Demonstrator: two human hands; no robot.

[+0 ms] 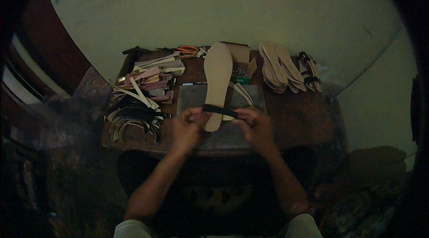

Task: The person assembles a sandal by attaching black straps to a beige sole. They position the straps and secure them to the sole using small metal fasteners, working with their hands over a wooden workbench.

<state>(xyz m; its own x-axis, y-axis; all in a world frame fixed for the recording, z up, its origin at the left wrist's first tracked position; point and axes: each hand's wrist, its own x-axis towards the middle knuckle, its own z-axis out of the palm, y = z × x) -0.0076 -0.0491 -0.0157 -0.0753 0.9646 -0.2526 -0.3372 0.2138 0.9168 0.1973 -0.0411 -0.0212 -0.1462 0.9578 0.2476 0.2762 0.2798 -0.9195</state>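
A dark wooden table (pixel 308 119) bears a grey slab (pixel 190 97) toward its six o'clock edge. Over the slab shows a tan insole (pixel 218 75), forefoot toward twelve, heel toward six. The left hand (pixel 187 126) at the insole's seven o'clock and the right hand (pixel 256 127) between four and five pinch opposite ends of a black strap (pixel 220 111), fingers closed, across the heel part.

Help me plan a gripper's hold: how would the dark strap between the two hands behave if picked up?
The dark strap is probably light, being narrow and pinched near its ends by the left hand and right hand. It may sag from one end, since it looks thin. It seems unlikely to roll, as it looks like a flat band.
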